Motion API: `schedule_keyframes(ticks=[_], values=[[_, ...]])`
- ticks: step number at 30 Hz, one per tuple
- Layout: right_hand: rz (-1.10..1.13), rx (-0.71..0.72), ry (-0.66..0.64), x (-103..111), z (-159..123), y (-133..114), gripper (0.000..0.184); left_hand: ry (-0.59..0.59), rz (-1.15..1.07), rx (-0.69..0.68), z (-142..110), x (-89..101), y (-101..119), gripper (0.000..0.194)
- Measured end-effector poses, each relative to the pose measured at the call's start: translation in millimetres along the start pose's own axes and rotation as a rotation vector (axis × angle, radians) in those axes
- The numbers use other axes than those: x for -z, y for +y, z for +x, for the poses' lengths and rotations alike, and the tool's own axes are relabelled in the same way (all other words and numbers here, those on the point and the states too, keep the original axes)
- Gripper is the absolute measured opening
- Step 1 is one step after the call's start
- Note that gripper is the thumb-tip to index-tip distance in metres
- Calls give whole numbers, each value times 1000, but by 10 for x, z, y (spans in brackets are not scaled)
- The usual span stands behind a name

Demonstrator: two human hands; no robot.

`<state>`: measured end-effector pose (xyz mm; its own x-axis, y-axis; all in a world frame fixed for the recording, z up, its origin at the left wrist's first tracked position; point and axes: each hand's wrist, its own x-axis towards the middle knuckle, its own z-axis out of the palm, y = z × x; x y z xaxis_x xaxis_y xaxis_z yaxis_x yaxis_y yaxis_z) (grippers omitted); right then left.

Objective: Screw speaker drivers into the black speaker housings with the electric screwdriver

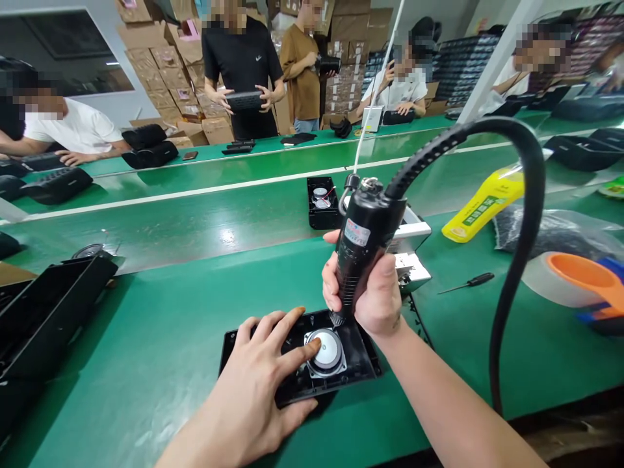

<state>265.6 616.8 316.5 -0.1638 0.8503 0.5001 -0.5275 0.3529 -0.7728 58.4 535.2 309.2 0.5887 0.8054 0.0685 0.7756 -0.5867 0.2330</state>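
A black speaker casing (pixel 297 390) lies with its inside up on the green bench, with a round silver speaker driver (pixel 327 351) seated in it. My left hand (pixel 263 364) steadies the casing: its fingers spread across the inside, one fingertip on the driver, the thumb along the near edge. Wrapped in my right hand (pixel 375 292) is a black electric screwdriver (pixel 363 234), held nearly upright with its nose down at the driver's far edge. The bit's tip is too small to make out. A thick black cable curves from the screwdriver's top to the right.
Another open casing (pixel 322 218) stands behind. At right are a small screwdriver (pixel 468 283), a yellow bottle (pixel 482 205), a tape roll (pixel 560 279) and a plastic bag (pixel 560 234). Black housings (pixel 53 318) line the left. Several people work across the bench.
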Motion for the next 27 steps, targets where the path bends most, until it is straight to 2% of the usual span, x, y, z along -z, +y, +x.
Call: schedule_keyframes(ticks=[11,18,21,24,27], values=[[56,-36,-122,-8,-64,83,66,0,-13,24,19,-48,1,72],[77,-56,-105,39,-76,125,66,65,-77,44,46,-85,-21,60],[69,-52,-102,7,-82,144,64,87,-59,25,47,-114,-52,62],[53,-24,-57,-57,-79,34,61,136,10,-40,29,-193,-91,78],[22,62,48,-67,-25,-284,62,192,72,-72,1,-257,-94,87]])
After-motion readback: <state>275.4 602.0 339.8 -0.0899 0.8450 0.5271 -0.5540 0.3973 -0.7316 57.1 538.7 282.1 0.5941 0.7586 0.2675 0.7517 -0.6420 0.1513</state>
